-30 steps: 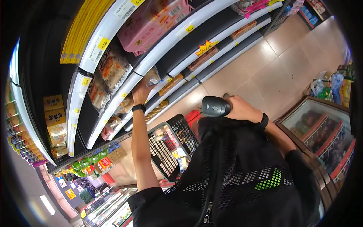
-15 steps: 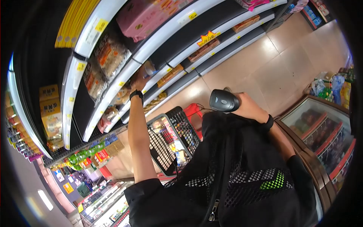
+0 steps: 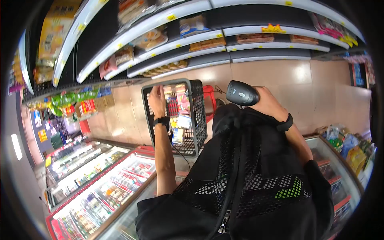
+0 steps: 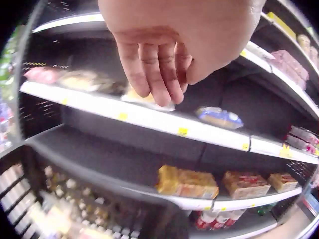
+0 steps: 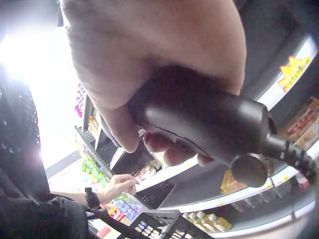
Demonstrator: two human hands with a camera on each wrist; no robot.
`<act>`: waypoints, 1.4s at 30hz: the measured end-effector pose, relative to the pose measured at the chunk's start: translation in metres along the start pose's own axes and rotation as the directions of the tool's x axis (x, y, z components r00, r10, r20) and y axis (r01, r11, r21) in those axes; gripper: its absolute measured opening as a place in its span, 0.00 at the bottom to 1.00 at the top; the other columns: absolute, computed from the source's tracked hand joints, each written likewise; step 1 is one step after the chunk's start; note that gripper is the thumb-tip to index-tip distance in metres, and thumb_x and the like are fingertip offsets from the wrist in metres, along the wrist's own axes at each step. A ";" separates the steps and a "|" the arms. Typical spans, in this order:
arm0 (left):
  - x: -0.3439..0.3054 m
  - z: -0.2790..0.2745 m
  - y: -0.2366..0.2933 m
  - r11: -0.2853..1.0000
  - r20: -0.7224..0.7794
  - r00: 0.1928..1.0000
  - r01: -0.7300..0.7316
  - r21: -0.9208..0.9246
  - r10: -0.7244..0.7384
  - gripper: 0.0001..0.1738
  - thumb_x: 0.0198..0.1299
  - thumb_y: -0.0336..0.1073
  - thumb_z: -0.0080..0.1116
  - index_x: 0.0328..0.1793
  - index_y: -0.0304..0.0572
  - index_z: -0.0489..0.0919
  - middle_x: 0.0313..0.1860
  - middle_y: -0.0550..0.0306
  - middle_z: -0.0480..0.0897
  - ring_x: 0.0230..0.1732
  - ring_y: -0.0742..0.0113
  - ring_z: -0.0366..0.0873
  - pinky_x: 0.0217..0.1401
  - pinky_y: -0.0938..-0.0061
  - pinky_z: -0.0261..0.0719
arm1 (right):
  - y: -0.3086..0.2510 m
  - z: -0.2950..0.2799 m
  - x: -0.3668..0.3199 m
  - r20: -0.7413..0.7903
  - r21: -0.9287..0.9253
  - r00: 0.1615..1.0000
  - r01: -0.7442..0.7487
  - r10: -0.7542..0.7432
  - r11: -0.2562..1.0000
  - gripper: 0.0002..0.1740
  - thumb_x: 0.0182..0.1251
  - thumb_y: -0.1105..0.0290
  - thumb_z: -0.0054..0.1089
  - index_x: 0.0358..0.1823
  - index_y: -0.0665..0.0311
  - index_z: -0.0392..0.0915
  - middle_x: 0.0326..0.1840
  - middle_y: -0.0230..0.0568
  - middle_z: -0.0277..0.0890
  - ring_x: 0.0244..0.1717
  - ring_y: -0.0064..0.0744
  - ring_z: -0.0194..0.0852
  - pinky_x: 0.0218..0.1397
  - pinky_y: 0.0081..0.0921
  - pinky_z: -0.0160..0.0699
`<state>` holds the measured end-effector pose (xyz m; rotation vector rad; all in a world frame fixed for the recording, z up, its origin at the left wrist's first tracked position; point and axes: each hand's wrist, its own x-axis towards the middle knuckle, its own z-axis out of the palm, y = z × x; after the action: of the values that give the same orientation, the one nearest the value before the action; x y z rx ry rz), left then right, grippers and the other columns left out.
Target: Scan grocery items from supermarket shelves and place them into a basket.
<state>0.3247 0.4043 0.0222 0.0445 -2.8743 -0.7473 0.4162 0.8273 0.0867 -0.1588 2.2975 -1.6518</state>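
L hand (image 3: 157, 99) hangs loose over basket (image 3: 198, 119); R hand (image 3: 269, 105) grips scanner (image 3: 241, 93).

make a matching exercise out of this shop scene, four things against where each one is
1 barcode scanner
2 black mesh basket
3 yellow starburst tag
4 chest freezer

a red rim, glass lid, low left
b gripped in the right hand
c under the left hand, packets inside
d on a shelf edge

Pairs: 1-b, 2-c, 3-d, 4-a
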 end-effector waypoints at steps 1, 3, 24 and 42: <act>-0.026 -0.002 -0.028 0.992 0.023 0.992 0.122 0.039 -0.123 0.15 0.69 0.43 0.53 0.44 0.39 0.82 0.33 0.46 0.85 0.33 0.53 0.84 0.35 0.66 0.79 | -0.003 0.008 0.005 0.034 -0.012 0.999 0.004 -0.003 1.000 0.22 0.50 0.66 0.68 0.46 0.69 0.80 0.39 0.59 0.81 0.43 0.60 0.79 0.46 0.40 0.77; -0.083 -0.001 -0.076 0.948 0.131 0.947 0.271 0.167 -0.293 0.15 0.65 0.44 0.56 0.49 0.42 0.80 0.35 0.45 0.85 0.38 0.49 0.85 0.41 0.60 0.79 | -0.011 0.025 0.015 0.126 -0.055 0.992 0.008 -0.001 0.998 0.22 0.50 0.66 0.67 0.48 0.68 0.80 0.40 0.58 0.81 0.43 0.59 0.79 0.46 0.40 0.77; -0.231 0.181 -0.232 -0.249 0.557 -0.061 0.931 -0.268 -0.828 0.24 0.47 0.41 0.77 0.45 0.35 0.79 0.36 0.49 0.80 0.34 0.57 0.77 0.34 0.62 0.79 | -0.057 0.120 0.016 0.253 -0.419 0.931 -0.138 0.262 0.897 0.27 0.51 0.69 0.70 0.53 0.73 0.78 0.44 0.57 0.82 0.47 0.53 0.82 0.52 0.36 0.78; -0.204 -0.012 -0.133 0.124 0.666 0.612 0.769 -0.627 -0.426 0.30 0.52 0.33 0.63 0.63 0.39 0.69 0.52 0.55 0.79 0.52 0.60 0.78 0.54 0.64 0.79 | -0.071 0.205 0.088 0.695 -0.143 0.656 0.529 -0.296 0.836 0.13 0.52 0.72 0.61 0.40 0.66 0.77 0.35 0.51 0.79 0.41 0.55 0.78 0.44 0.45 0.75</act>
<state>0.5254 0.2972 -0.0645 1.1449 -2.0929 -2.5957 0.3895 0.5951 0.0781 -1.2364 2.0147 -1.0663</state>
